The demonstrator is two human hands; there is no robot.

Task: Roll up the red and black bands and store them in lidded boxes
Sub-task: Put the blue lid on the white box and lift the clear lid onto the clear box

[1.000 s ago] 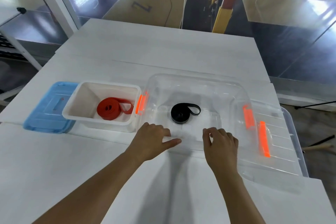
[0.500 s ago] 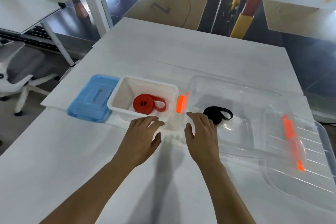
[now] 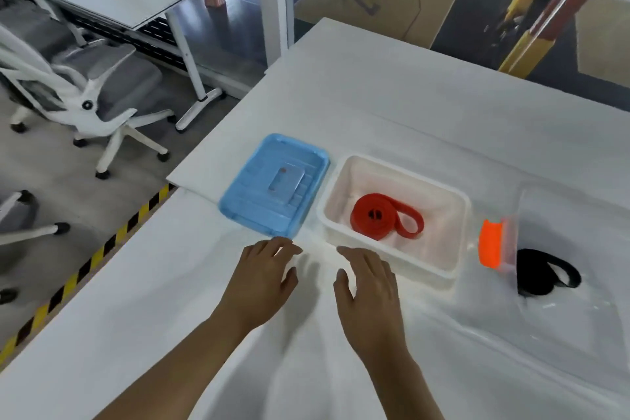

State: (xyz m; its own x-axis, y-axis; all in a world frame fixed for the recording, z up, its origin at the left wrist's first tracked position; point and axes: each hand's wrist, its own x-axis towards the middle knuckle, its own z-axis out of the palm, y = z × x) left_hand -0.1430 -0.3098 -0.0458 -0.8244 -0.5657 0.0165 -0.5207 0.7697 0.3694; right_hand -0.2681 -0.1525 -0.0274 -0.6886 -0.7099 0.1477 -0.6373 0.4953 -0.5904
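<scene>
Head view, taking the white box [image 3: 392, 251] as my landmark: left of it lies its blue lid [image 3: 272, 186], off. Just before it my left hand [image 3: 260, 278] and right hand [image 3: 370, 286] hover, fingers spread, holding nothing. Inside it sits the rolled red band [image 3: 381, 216]. Right of it, the rolled black band [image 3: 542, 271] rests in the clear box [image 3: 511, 239]. Both rolls look done; 2 lids remain.

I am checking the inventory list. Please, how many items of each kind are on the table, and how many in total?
Rolled bands: 2, red band, black band
Boxes: 2, white box, clear box
Separate lids: 1, blue lid
Total: 5
</scene>
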